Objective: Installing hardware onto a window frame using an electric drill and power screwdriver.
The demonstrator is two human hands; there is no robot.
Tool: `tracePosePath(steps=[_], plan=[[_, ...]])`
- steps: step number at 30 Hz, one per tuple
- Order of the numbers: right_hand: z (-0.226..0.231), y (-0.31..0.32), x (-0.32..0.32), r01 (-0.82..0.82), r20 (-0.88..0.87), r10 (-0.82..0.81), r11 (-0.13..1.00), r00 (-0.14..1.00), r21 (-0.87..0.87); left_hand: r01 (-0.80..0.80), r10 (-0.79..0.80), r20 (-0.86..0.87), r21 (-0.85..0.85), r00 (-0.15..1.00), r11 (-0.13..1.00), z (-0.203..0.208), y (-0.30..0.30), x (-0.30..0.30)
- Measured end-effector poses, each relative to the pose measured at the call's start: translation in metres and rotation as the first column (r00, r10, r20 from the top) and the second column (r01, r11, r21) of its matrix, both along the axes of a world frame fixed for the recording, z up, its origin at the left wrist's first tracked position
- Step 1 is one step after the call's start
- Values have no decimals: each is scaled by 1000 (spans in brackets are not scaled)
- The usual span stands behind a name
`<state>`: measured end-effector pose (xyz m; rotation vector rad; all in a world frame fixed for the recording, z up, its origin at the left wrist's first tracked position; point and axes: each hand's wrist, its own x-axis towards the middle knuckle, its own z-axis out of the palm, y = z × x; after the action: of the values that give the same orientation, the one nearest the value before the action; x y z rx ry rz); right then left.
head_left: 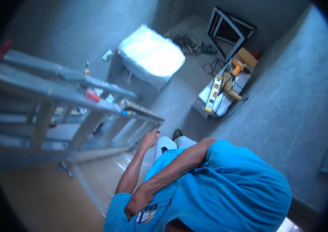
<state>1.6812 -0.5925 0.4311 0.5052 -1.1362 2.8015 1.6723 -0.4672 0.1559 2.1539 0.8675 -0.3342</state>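
My left arm reaches forward to a metal stepladder [106, 104] that stands at the left, its rungs and rails running toward me. At the ladder's near edge my left hand [149, 139] is closed, its bent fingers against the rail. My right arm crosses in front of my blue shirt [229, 185]. Against the left upper arm, by the sleeve, rests my right hand [140, 198]; its fingers are mostly hidden.
A white-wrapped bulky bundle [152, 54] stands ahead. To its right, a block carries a yellow spirit level [213, 94], an orange drill [238, 67] and a tan corded power tool [229, 87]. Beyond are tangled cables [189, 43] and black-and-white frames [227, 33]. Plastic-covered brown board [94, 181] lies at lower left.
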Motion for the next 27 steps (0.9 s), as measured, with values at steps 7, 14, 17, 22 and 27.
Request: tracePosePath(steps=[7,14,17,22,27], plan=[[12,106,119,448,12,-453,884,891,135,-64,49,-81,-186,996,980,3,110,142],[-35,211,218,629,50,-663,729,747,271,229,-239,-17,-226,971,947,-22,183,276],[-14,256,293,609,92,-660,732,746,307,256,-259,-8,-114,966,960,-51,227,306],[-7,299,393,748,142,-785,618,603,242,334,-325,100,-96,940,938,-56,259,381],[-2,351,452,847,229,-847,516,480,132,389,-408,-39,-234,912,891,-58,284,471]])
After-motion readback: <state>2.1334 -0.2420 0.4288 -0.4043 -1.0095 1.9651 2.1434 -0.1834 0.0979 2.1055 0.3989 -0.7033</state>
